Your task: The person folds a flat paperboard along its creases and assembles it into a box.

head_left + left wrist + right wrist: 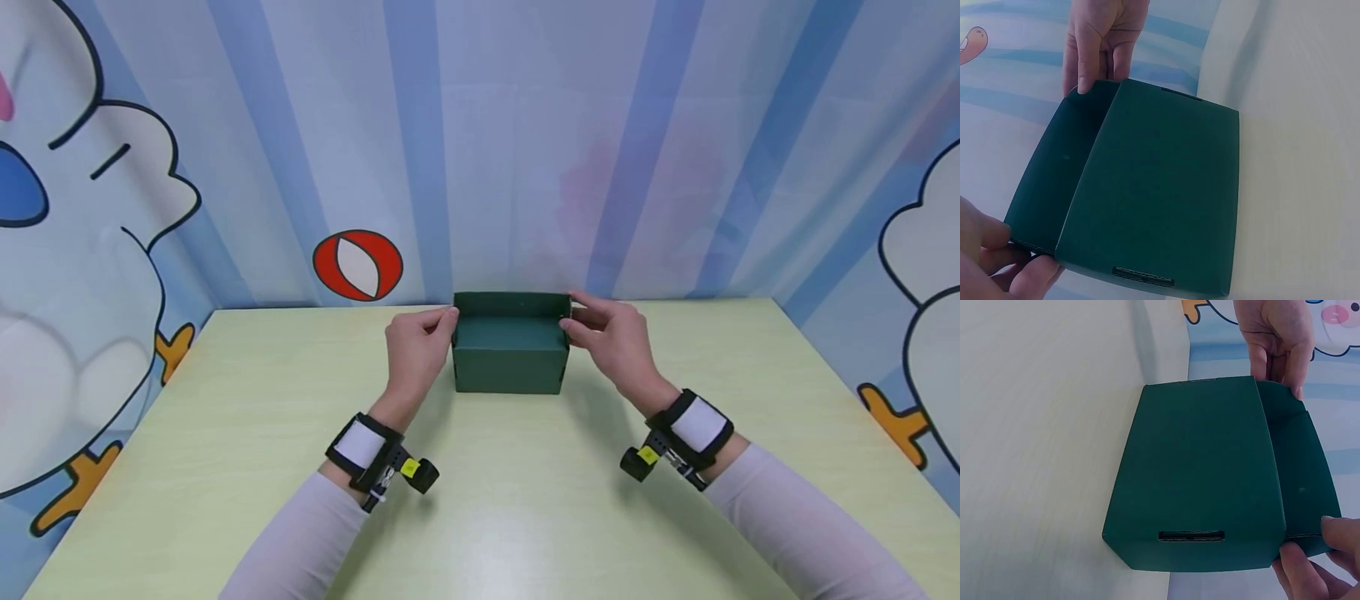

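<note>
A dark green cardboard box (510,371) stands on the table near its back edge, a raised flap (512,304) along its far side. My left hand (418,350) pinches the left end of that flap between thumb and fingers. At the opposite end, my right hand (617,342) grips the flap's right corner, thumb in front and fingers behind. A gap shows between flap and box body in the left wrist view, with the dark flap interior (1063,162) visible. The right wrist view shows a narrow slot (1191,536) in the box's edge. The box's inside is hidden.
The pale wooden table (495,483) extends around the box. Right behind it hangs a blue striped curtain (510,167) printed with cartoon figures and a red ball (386,265). Each wrist wears a strapped camera, including the left one (420,473).
</note>
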A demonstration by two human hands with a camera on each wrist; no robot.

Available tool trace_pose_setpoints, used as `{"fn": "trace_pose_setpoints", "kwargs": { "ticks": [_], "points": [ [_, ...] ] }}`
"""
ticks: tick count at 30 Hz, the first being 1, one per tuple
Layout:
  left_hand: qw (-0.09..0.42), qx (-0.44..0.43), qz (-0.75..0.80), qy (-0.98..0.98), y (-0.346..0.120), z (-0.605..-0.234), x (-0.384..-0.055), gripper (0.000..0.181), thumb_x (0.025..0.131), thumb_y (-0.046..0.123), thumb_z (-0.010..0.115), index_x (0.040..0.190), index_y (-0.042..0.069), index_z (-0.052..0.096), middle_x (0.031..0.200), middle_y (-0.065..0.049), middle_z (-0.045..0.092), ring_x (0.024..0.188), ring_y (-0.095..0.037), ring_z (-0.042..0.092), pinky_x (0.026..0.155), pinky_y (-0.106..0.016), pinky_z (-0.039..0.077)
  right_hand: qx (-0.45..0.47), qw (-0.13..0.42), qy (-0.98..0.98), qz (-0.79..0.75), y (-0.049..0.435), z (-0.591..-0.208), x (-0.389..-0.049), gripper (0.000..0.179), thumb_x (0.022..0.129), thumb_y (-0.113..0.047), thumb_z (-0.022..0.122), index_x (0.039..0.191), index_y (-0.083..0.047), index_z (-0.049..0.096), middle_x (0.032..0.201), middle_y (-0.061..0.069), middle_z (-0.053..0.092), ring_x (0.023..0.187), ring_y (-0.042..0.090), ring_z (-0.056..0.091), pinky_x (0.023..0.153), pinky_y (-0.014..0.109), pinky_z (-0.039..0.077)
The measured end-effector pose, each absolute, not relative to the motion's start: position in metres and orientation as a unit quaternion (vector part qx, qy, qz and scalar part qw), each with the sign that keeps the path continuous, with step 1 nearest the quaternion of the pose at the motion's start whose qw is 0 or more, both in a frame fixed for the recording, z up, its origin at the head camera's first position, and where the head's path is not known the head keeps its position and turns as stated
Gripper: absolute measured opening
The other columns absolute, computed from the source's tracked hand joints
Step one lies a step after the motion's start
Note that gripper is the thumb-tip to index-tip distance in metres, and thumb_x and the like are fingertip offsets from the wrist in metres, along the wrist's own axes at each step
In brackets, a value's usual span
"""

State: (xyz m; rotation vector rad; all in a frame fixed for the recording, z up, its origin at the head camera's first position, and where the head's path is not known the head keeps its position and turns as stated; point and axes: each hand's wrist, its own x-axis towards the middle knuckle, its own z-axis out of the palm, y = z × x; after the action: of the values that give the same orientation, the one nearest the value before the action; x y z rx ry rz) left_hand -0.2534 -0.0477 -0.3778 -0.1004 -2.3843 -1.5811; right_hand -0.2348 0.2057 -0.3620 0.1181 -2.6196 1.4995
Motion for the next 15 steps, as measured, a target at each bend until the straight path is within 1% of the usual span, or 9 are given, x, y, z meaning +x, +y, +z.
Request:
{"fn": "trace_pose_setpoints", "kwargs": {
  "ticks": [2,3,5,6,9,15],
  "points": [
    [0.137,-0.035,-0.55,-0.823,-0.048,-0.379,-0.253,0.024,0.097,0.025,0.063,0.106,0.008,0.078,0.087,-0.012,0.076,0.087,-0.023,0.066,0.071,-0.03,0.053,0.042,0.067,-0.867,0.492,0.207,-0.363,-0.234,0.052,0.095,-0.014,0.066,0.144,-0.014,0.052,0.13,0.019,0.066,0.117,0.029,0.067,0.087,0.037,0.058],
    [0.135,-0.036,-0.551,-0.823,-0.048,-0.38,-0.252,0.024,0.097,0.024,0.063,0.109,0.009,0.077,0.096,-0.011,0.078,0.094,-0.024,0.068,0.078,-0.032,0.056,0.045,0.072,-0.87,0.485,0.207,-0.364,-0.234,0.051,0.094,-0.014,0.067,0.143,-0.014,0.053,0.129,0.019,0.066,0.117,0.029,0.067,0.089,0.038,0.058],
    [0.133,-0.038,-0.552,-0.822,-0.049,-0.382,-0.251,0.025,0.097,0.024,0.063,0.115,0.01,0.074,0.112,-0.009,0.076,0.107,-0.025,0.068,0.09,-0.037,0.057,0.053,0.083,-0.876,0.472,0.208,-0.366,-0.235,0.048,0.093,-0.015,0.068,0.14,-0.014,0.057,0.128,0.017,0.067,0.117,0.029,0.066,0.093,0.042,0.057],
    [0.13,-0.039,-0.555,-0.821,-0.049,-0.383,-0.251,0.026,0.097,0.023,0.064,0.117,0.01,0.073,0.117,-0.009,0.074,0.11,-0.025,0.068,0.093,-0.038,0.056,0.058,0.09,-0.878,0.466,0.209,-0.367,-0.235,0.047,0.093,-0.014,0.069,0.138,-0.013,0.059,0.128,0.016,0.068,0.117,0.029,0.066,0.094,0.043,0.056],
    [0.122,-0.043,-0.565,-0.815,-0.051,-0.386,-0.25,0.028,0.097,0.022,0.064,0.122,0.01,0.071,0.12,-0.009,0.072,0.113,-0.025,0.067,0.096,-0.039,0.056,0.074,0.102,-0.883,0.453,0.211,-0.371,-0.236,0.042,0.091,-0.014,0.071,0.132,-0.013,0.064,0.127,0.014,0.068,0.117,0.027,0.066,0.095,0.044,0.056],
    [0.111,-0.073,-0.574,-0.808,-0.055,-0.391,-0.252,0.039,0.098,0.019,0.062,0.137,0.015,0.061,0.126,-0.009,0.07,0.114,-0.023,0.067,0.097,-0.037,0.055,0.107,0.097,-0.881,0.45,0.216,-0.375,-0.239,0.04,0.089,-0.011,0.072,0.129,-0.014,0.065,0.131,0.013,0.066,0.12,0.028,0.063,0.091,0.041,0.057]
  ]
}}
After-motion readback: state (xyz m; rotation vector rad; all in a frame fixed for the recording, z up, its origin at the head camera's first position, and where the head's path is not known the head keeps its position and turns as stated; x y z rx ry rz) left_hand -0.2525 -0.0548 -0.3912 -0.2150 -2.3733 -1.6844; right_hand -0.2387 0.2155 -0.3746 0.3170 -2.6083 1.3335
